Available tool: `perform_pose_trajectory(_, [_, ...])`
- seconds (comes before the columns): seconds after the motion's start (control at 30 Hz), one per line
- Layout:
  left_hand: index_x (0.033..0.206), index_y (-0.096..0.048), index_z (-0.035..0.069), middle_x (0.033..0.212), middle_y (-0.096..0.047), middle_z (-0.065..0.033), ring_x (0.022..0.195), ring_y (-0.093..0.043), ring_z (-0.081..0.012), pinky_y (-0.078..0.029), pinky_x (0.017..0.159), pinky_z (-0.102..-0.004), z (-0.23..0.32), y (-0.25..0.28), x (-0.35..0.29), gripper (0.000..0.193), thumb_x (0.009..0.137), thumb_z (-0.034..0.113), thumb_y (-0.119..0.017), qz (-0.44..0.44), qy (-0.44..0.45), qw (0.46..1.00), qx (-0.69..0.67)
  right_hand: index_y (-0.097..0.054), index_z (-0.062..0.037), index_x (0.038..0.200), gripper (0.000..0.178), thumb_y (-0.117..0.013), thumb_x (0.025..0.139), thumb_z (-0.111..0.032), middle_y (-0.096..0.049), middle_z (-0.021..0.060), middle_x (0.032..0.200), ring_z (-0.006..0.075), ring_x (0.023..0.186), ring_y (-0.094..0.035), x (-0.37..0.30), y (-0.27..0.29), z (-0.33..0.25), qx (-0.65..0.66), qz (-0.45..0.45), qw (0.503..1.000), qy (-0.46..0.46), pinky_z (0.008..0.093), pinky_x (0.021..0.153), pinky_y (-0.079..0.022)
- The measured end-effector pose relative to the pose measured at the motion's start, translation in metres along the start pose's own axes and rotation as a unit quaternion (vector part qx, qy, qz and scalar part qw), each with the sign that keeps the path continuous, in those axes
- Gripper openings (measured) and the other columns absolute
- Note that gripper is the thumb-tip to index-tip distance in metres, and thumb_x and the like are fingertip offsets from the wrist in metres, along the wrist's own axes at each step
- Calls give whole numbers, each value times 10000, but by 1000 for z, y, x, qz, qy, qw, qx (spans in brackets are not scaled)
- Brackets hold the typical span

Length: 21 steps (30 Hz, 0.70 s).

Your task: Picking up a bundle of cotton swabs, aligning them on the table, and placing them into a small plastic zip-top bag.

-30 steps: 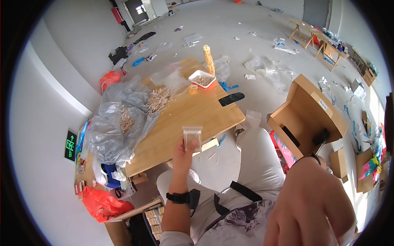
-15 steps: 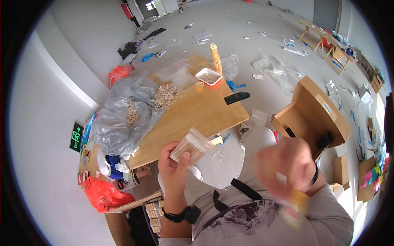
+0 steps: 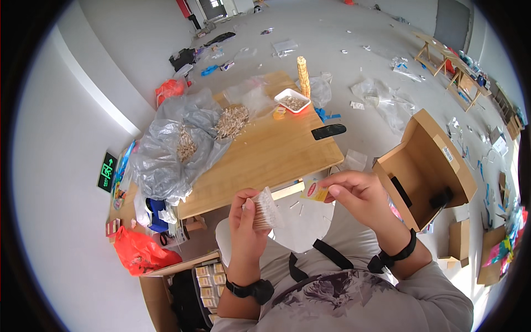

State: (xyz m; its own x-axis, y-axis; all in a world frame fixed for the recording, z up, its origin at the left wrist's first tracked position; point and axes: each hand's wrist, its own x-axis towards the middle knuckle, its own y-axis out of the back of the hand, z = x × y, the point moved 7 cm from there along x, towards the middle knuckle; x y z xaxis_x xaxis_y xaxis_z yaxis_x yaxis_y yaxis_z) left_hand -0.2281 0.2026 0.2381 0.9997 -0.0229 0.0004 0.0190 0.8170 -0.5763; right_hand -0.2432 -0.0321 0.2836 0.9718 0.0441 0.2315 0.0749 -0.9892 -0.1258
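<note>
My left hand point(image 3: 243, 224) is closed around a small clear bag of cotton swabs point(image 3: 264, 214), held above my lap with the white tips upward. To its right, my right hand point(image 3: 360, 196) pinches a small yellow card point(image 3: 314, 191) with a red mark between thumb and fingertips. The card is apart from the bag. Beyond my hands, a heap of loose cotton swabs point(image 3: 231, 122) lies on the wooden table point(image 3: 265, 152). A second heap sits on a crumpled grey plastic bag point(image 3: 160, 169).
A white tray point(image 3: 292, 100) with loose swabs stands at the table's far end, beside a tall stack of yellowish rounds point(image 3: 303, 77). An open cardboard box point(image 3: 412, 166) is at my right. Low at left are packed bags point(image 3: 210, 290) and a red plastic bag point(image 3: 141, 254).
My right hand has moved from beside my torso up and forward with the card, closer to the bag. My left hand has turned the bag more upright.
</note>
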Motion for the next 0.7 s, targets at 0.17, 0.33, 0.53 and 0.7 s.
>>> perform_pose_trajectory(0.17, [1199, -548, 50, 942, -616, -21, 641, -566, -51, -419, 476, -185, 6, 5, -1, 249, 1032, 217, -627, -21, -90, 975, 200, -733, 37, 1023, 138, -711, 971, -90, -760, 87, 908, 128, 788, -728, 4, -11, 5, -62, -59, 996, 8, 259, 717, -583])
perform_pose_trajectory(0.33, [1230, -573, 37, 1009, -619, -30, 786, -573, -41, -481, 586, -202, 11, 2, -6, 302, 969, 108, -708, -35, -125, 944, 304, -721, -18, 942, 148, -774, 913, -153, -728, 69, 789, 123, 698, -695, 7, -36, 4, -210, -154, 963, 66, 271, 656, -555])
perform_pose_trajectory(0.53, [1294, -564, 45, 963, -618, -27, 689, -556, -37, -436, 516, -197, 12, -12, -5, 364, 963, 88, -708, -74, -100, 932, 339, -709, -16, 930, 127, -722, 941, -142, -711, 55, 769, 105, 664, -650, 5, -39, 26, -227, -241, 944, -4, 266, 624, -522])
perform_pose_trajectory(0.7, [1323, -557, 54, 925, -599, -13, 623, -549, -40, -421, 484, -207, -2, -10, -1, 367, 981, 91, -684, -100, -22, 954, 281, -711, -6, 952, 125, -697, 958, -131, -701, 18, 787, 63, 709, -625, -3, -39, 50, -121, -272, 952, -72, 242, 654, -511])
